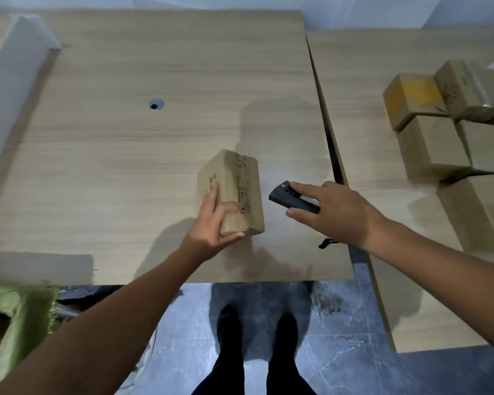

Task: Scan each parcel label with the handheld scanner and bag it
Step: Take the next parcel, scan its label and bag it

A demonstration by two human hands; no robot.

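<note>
Scanning step, judged as just opening: one parcel (234,189), brown cardboard, lies on the near right part of the main table (126,138), long axis running away from the person. Left hand (211,232): grasps the parcel's near end, thumb along the near edge, fingers laid up the left face over some printed marks. Right hand (334,212): just beside the parcel, palm down, wrist straight, forearm coming in from the right. It holds the scanner (283,195) between an extended index finger on top and the thumb at the near side. Whether the black unit is lifted off the table cannot be told. Its strap (327,243) trails on the surface toward the table edge. Handling note: the label's place is not clear, so the left hand should likely turn the printed face clear of its own fingers and hold the box steady. The scanner's front end, which points at the parcel, should be aimed squarely at the code. Awaiting stock: stacked parcels (445,124) on the adjoining table (368,109), well apart. Receptacle: green bag (26,315), low left, blurred.
</note>
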